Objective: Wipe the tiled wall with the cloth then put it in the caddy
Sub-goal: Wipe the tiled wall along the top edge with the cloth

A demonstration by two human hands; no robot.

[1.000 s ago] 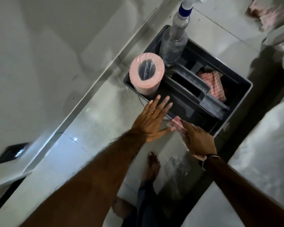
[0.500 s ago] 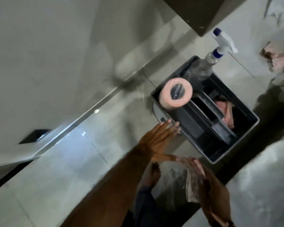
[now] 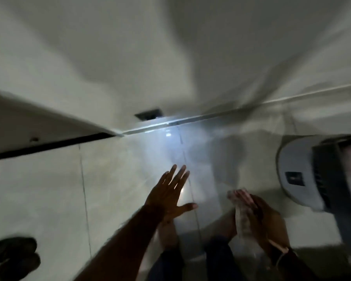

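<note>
My right hand (image 3: 265, 218) is closed on a pale, crumpled cloth (image 3: 244, 222) that hangs down from my fingers, low at the right. My left hand (image 3: 170, 194) is spread flat with the fingers apart, holding nothing, over the floor tiles in the middle. The dark caddy (image 3: 330, 179) shows only at the right edge, blurred and cut off by the frame; its contents are not legible. The tiled wall (image 3: 170, 47) fills the upper half, pale and glossy. Both hands are apart from the wall and from the caddy.
A grey rounded object (image 3: 296, 175) lies under the caddy's left side. A dark vent (image 3: 149, 113) sits low on the wall by a metal strip (image 3: 190, 120). Dark sandals (image 3: 12, 258) lie bottom left. My bare feet (image 3: 168, 234) stand on the floor tiles (image 3: 49, 189).
The view has swung left, so the caddy slid from the centre to the right edge. My right hand keeps the cloth and has drawn away from the caddy. My left hand stays spread.
</note>
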